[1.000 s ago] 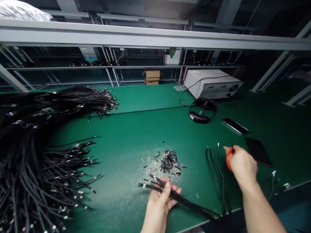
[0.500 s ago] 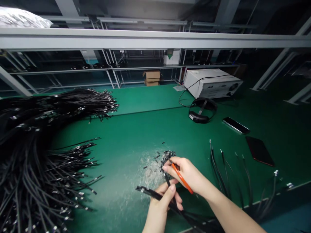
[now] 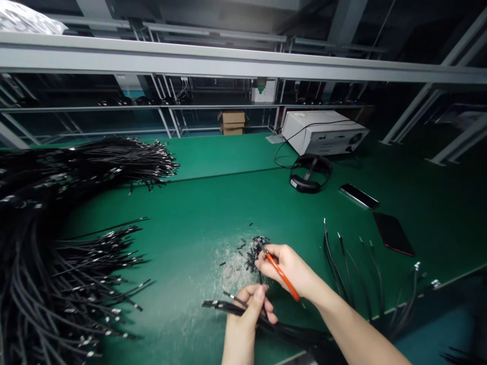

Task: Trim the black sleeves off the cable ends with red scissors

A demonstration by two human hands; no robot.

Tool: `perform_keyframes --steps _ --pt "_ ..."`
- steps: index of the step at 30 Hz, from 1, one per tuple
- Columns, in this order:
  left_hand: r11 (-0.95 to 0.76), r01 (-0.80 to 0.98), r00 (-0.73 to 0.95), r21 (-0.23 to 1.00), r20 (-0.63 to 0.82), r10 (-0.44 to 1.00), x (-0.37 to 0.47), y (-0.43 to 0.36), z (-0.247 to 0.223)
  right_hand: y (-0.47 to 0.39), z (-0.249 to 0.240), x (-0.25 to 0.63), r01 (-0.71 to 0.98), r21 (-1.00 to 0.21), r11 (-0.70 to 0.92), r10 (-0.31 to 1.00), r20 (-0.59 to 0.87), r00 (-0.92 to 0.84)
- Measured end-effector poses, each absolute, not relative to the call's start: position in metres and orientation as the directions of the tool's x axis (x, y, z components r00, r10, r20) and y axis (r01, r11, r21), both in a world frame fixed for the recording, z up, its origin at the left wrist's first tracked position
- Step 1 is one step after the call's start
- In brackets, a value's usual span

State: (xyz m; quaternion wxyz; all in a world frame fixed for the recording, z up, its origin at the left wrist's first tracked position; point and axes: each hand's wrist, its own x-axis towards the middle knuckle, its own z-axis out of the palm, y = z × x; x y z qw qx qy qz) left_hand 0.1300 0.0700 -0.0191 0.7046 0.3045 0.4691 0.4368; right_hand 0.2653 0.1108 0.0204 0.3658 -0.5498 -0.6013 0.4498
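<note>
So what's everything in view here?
Held cables: several, black, front
Tool: one, orange-handled, centre
Short pieces: many, black, centre
Cable heap: one, black, left
Loose cables: several, black, right
Phone: one, dark, right
Flat slab: one, black, right
Headset: one, black, right
Machine: one, white, back right
Bench: one, green, underneath
Rail: one, white, overhead
Bag: one, silvery, upper left
Cartons: apparently two, brown, background
Racks: several, pale, dim background
Left hand: one, bare, holding cables
Right hand: one, bare, holding tool
</note>
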Motion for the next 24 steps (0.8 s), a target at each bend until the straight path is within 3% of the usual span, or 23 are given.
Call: perform_keyframes --steps 7,13,20,24 --pt "0.399 -0.276 0.143 0.874 -0.373 0.917 0.127 0.073 -0.024 0.112 0.016 0.253 0.301 -0.952 -0.058 0.998 -0.051 0.03" --pt "0.452 -0.28 0.129 0.847 -0.434 0.892 0.13 0.066 -0.026 0.139 -0.002 0.259 0.383 -0.917 -0.11 0.99 -0.066 0.125" --pt "0.458 -0.349 0.054 0.817 -0.471 0.881 0.126 0.068 -0.027 0.125 -0.013 0.256 0.476 -0.871 -0.124 0.991 -0.088 0.097" --pt "0.462 -0.347 0.039 0.816 -0.48 0.877 0.127 0.068 -0.025 0.107 -0.005 0.254 0.319 -0.933 -0.163 0.975 -0.203 -0.095"
